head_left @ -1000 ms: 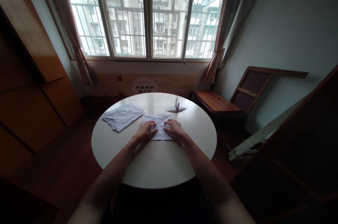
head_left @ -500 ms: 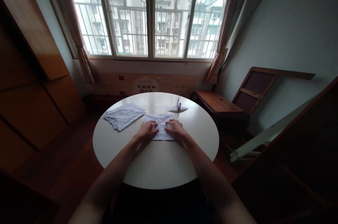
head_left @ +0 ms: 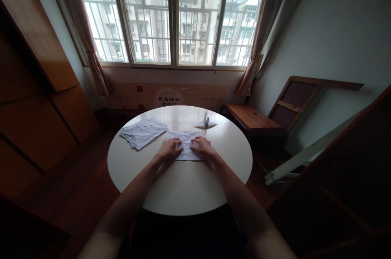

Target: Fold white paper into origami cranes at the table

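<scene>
- The cabinet [head_left: 65,114] is standing at the far left, its orange-brown doors facing the room.
- The left curtain [head_left: 99,75] is hanging gathered beside the window [head_left: 172,27], whose barred panes are letting in daylight.
- The papers [head_left: 143,132] are lying in a loose, creased stack on the left part of the table [head_left: 183,194], slightly askew to one another.
- The left hand [head_left: 170,149] is resting on the left side of the sheet [head_left: 187,151], palm down, its bent fingers pointing inward; whether they are pinching the paper, the view cannot tell.
- The sheet is lying at the middle of the round white table, between the hands, its surface showing crossing creases; its left corner is coming close to the stack.
- The right hand [head_left: 202,147] is resting on the right side of the sheet, palm down, with fingers bent toward the left hand; their grip on the paper cannot be told either.
- The crane [head_left: 206,124], a folded paper bird, is standing beyond the right hand, apart from the sheet, near the far rim.
- The right curtain [head_left: 245,82] is hanging above the bench [head_left: 252,117], which is standing past the table.
</scene>
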Demonstrator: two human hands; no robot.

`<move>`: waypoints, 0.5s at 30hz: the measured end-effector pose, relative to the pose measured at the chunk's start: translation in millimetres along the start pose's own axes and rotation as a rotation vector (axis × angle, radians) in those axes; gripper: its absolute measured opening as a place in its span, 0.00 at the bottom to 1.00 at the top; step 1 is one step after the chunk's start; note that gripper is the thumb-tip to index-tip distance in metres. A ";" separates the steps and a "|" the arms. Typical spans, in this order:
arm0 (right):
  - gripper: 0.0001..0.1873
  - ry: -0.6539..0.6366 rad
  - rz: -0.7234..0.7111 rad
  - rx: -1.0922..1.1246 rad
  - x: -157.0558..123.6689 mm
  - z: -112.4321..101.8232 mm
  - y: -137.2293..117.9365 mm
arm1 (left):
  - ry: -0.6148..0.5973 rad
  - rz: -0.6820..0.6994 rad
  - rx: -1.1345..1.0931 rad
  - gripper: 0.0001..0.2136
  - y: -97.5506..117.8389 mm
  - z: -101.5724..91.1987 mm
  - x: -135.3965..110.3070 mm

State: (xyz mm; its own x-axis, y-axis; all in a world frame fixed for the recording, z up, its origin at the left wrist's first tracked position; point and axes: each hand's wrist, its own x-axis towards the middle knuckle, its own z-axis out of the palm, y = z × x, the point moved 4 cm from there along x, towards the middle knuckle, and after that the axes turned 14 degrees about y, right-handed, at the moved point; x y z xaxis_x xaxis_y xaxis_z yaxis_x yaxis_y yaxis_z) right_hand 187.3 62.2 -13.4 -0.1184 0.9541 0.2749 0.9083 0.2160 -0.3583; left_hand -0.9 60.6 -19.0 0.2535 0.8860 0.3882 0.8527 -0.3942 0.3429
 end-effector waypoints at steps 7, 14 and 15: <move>0.28 -0.008 -0.004 -0.005 -0.3 -0.1 -0.7 | 0.038 -0.028 0.039 0.18 -0.3 -4.1 -1.0; 0.28 -0.004 -0.005 0.005 -1.6 -2.1 -1.8 | 0.083 -0.106 0.115 0.17 -8.5 -11.6 0.9; 0.28 -0.007 -0.004 0.005 -1.6 -2.2 -1.9 | 0.085 -0.124 0.118 0.17 -10.4 -14.7 1.8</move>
State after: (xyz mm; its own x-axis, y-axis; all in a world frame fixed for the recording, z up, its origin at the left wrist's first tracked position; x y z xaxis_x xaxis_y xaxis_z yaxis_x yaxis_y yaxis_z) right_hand 186.7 59.8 -11.2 -0.1253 0.9547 0.2700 0.9058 0.2211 -0.3614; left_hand -15.9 62.7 -9.3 0.1079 0.9004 0.4215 0.9237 -0.2475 0.2923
